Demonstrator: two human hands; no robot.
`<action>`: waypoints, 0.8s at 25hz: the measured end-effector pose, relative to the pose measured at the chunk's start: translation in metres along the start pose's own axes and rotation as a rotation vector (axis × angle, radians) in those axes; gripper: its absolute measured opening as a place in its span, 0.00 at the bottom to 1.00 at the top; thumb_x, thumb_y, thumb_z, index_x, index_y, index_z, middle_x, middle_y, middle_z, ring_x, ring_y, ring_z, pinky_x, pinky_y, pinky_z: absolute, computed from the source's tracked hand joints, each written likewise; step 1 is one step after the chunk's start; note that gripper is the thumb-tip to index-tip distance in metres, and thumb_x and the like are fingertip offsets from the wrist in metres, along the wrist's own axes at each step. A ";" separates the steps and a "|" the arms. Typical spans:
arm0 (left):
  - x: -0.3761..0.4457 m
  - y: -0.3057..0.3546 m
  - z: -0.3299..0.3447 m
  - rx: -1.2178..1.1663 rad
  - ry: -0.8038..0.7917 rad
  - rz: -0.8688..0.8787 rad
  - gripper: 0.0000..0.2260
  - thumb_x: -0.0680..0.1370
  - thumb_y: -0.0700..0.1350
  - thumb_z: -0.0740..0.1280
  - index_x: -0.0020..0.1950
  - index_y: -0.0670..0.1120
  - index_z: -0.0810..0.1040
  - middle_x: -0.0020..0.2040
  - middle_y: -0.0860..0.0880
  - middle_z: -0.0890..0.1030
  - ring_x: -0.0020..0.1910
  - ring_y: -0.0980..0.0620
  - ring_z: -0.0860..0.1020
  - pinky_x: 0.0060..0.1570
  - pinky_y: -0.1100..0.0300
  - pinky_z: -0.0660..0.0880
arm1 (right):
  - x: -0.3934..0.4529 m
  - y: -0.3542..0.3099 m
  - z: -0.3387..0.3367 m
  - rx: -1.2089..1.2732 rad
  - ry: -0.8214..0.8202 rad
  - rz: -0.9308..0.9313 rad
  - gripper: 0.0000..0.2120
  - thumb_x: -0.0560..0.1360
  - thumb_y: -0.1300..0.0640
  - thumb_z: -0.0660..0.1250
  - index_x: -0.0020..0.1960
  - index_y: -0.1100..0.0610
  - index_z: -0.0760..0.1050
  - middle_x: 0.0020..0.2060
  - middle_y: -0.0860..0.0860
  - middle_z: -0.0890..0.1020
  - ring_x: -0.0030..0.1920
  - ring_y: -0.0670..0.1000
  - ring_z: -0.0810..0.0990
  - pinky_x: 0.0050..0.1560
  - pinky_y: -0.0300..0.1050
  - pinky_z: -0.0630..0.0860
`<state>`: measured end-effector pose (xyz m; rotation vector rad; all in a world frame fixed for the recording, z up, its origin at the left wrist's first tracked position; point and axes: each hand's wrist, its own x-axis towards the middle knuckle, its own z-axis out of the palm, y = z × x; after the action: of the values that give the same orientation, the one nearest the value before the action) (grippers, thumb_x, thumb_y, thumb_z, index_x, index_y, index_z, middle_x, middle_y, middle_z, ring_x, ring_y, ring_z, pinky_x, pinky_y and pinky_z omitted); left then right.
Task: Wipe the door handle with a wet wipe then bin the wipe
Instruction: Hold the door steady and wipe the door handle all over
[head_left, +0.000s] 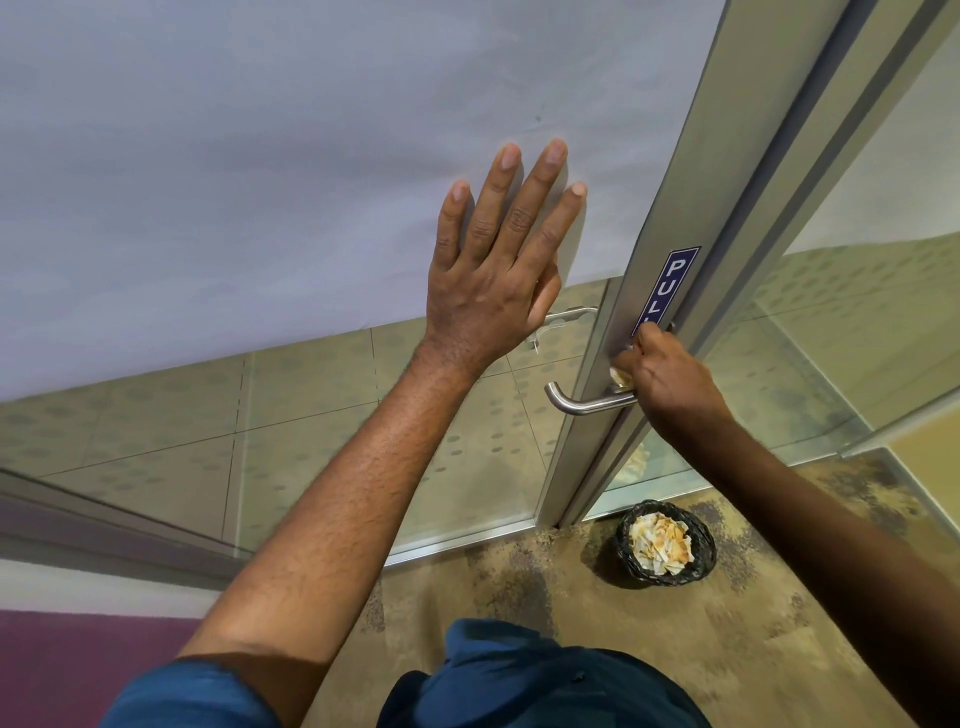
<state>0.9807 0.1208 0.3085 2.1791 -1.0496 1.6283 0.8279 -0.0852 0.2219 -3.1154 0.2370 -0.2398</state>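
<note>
A steel lever door handle (584, 402) sticks out to the left from the metal door stile (618, 312). My right hand (670, 382) is closed over the handle's base, pressing a pale wet wipe (621, 376) against it; only a scrap of the wipe shows under the fingers. My left hand (498, 270) lies flat, fingers spread, on the frosted glass door panel (260, 182), above and left of the handle. A black wicker bin (666, 543) full of crumpled used wipes stands on the floor below the handle.
A blue PULL sticker (667, 286) sits on the stile above my right hand. A second handle (563, 322) shows through the clear lower glass. A fixed glass panel (857, 312) stands to the right. Mottled brown carpet (519, 582) covers the floor.
</note>
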 end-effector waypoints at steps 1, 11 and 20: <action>0.000 0.000 0.000 -0.003 0.001 0.001 0.29 0.81 0.44 0.65 0.83 0.49 0.69 0.82 0.45 0.64 0.83 0.41 0.55 0.85 0.43 0.41 | -0.002 0.001 0.001 0.087 0.056 0.011 0.14 0.81 0.54 0.68 0.65 0.56 0.76 0.58 0.57 0.73 0.60 0.56 0.74 0.57 0.54 0.81; -0.001 0.000 0.001 0.016 -0.004 0.001 0.29 0.81 0.45 0.66 0.83 0.49 0.70 0.82 0.44 0.69 0.82 0.39 0.59 0.85 0.42 0.42 | -0.029 -0.017 0.052 1.588 0.174 0.864 0.08 0.80 0.67 0.65 0.48 0.61 0.83 0.43 0.55 0.86 0.50 0.59 0.83 0.51 0.50 0.85; 0.000 0.001 -0.004 0.011 -0.017 0.003 0.30 0.80 0.45 0.68 0.83 0.50 0.70 0.81 0.44 0.71 0.81 0.38 0.62 0.85 0.43 0.41 | -0.049 -0.036 0.050 2.021 0.105 0.976 0.05 0.79 0.66 0.67 0.51 0.64 0.82 0.48 0.59 0.87 0.49 0.56 0.88 0.44 0.42 0.85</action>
<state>0.9771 0.1221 0.3095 2.2028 -1.0513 1.6238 0.7933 -0.0429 0.1656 -0.8344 0.7631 -0.2851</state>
